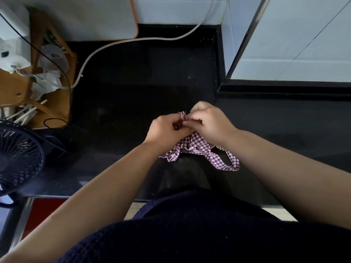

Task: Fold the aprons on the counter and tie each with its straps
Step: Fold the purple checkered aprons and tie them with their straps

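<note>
Two hands on my feed: left hand and right hand pinch the strap, fingers clamped on it; the bunched gingham apron stretches left-right at the black counter front, its loop pointing right.

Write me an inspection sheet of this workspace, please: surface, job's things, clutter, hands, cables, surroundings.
Surface: black counter, glossy.
Job's things: one checked apron, bunched under the hands; its strap loop lies to the right.
Clutter: fan at the left; wooden rack with white items behind it.
Hands: left hand and right hand both pinch the apron's top.
Cables: white hose crosses the counter's back; black cable hangs by the rack.
Surroundings: white board leans on the tiled wall.
</note>
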The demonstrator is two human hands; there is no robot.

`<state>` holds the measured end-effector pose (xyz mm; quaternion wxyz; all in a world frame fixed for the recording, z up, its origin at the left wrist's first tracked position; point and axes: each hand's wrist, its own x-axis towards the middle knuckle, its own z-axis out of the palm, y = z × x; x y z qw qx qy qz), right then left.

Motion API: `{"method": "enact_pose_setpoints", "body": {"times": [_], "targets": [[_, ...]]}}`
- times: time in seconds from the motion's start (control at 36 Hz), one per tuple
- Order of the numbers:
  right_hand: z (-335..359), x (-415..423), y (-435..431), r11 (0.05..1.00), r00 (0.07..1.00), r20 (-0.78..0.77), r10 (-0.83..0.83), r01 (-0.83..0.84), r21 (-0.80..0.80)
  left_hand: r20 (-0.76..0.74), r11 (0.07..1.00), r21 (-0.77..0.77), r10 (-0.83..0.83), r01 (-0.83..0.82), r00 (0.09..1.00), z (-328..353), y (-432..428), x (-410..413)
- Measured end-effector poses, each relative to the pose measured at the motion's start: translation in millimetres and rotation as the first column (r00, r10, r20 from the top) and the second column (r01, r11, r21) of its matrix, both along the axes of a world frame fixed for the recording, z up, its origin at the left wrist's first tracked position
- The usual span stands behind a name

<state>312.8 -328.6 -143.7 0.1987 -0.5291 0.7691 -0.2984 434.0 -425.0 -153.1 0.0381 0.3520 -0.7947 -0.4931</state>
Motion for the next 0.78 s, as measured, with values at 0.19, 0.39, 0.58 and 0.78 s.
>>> {"method": "enact_pose_setpoints", "body": {"times": [0.19, 0.39, 0.58, 0.78], "targets": [[5.4, -9.3, 2.7, 0.988, 0.982, 0.173, -0.069, 0.044, 0.146, 0.019, 0.992, 0.066, 0.102, -0.103, 0.995, 2.1, -0.8, -6.9], [0.1, -10.7, 4.0, 0.986, 0.993, 0.013, -0.115, 0.112, 0.123, 0.078, 0.974, 0.178, 0.129, -0.141, 0.989, 6.1, -8.1, -7.8], [-0.7, 2.1, 6.5, 0.987, 0.997, 0.056, -0.045, 0.035, 0.157, 0.084, 0.948, 0.227, 0.212, -0.226, 0.974, 1.0, -12.7, -10.9], [-8.0, 6.6, 7.5, 0.990, 0.993, -0.111, 0.050, -0.035, 0.134, 0.069, 0.880, 0.384, 0.275, -0.280, 0.959, -1.6, -8.7, -15.4]]}}
